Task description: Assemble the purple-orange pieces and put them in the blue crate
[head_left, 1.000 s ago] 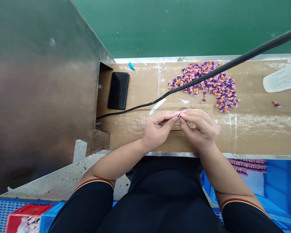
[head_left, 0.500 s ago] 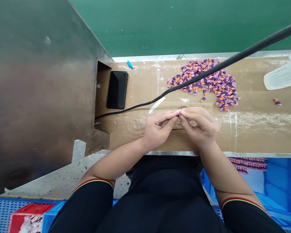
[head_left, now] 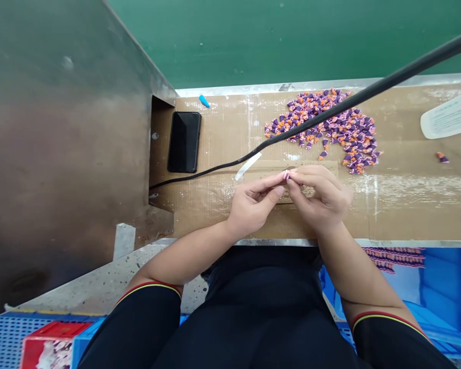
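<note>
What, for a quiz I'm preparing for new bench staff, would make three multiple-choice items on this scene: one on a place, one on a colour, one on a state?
1. Where does the black smartphone lie?
A. In the right hand
B. On the cardboard-covered bench, left of the pile of purple-and-orange pieces
C. On the blue crate

2. What colour is the lone cone near the bench's far edge?
A. Red
B. Yellow
C. Blue

3. What are the hands doing?
A. The left hand and right hand meet at the fingertips on a small pinkish piece
B. Both lie flat on the bench
C. Both grip the black cable

Answers:
1. B, as the phone sits on the cardboard left of the pile.
2. C, as the cone is plainly blue.
3. A, as the fingertips of both hands meet around the piece.
</note>
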`<state>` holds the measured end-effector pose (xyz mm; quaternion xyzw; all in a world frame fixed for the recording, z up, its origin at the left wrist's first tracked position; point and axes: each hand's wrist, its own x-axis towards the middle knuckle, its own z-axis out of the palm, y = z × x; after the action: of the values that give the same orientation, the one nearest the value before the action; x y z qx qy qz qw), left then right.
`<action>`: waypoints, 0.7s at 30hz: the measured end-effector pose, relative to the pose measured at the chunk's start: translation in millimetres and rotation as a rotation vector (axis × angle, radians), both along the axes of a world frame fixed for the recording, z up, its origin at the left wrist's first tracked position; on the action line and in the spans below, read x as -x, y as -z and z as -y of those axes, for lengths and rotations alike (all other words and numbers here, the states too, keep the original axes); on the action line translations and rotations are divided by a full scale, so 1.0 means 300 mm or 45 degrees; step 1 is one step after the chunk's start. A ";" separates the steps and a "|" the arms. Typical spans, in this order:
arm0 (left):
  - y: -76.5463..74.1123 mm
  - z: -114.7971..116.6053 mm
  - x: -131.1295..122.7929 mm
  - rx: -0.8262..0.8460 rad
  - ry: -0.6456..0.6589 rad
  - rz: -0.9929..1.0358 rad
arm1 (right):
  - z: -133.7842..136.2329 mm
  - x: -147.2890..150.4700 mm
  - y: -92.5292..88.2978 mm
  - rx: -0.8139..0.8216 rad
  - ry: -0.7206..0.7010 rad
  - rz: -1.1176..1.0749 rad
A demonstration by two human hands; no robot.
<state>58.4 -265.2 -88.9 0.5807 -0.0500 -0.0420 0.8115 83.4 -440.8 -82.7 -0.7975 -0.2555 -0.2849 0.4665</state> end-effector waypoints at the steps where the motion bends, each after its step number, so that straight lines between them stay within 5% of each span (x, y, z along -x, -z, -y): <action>1: 0.002 -0.001 0.000 0.008 -0.001 0.012 | -0.004 0.000 -0.001 -0.009 0.004 0.001; 16: 0.025 0.018 0.017 0.072 0.036 0.032 | -0.018 0.004 -0.005 -0.021 0.165 0.006; 21: 0.024 0.021 0.017 0.128 0.032 0.143 | -0.018 -0.006 -0.010 -0.060 0.073 0.073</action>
<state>53.3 -271.5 -96.2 0.5401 -0.1049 -0.0169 0.8349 85.2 -435.5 -79.8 -0.7848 -0.2391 -0.3268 0.4692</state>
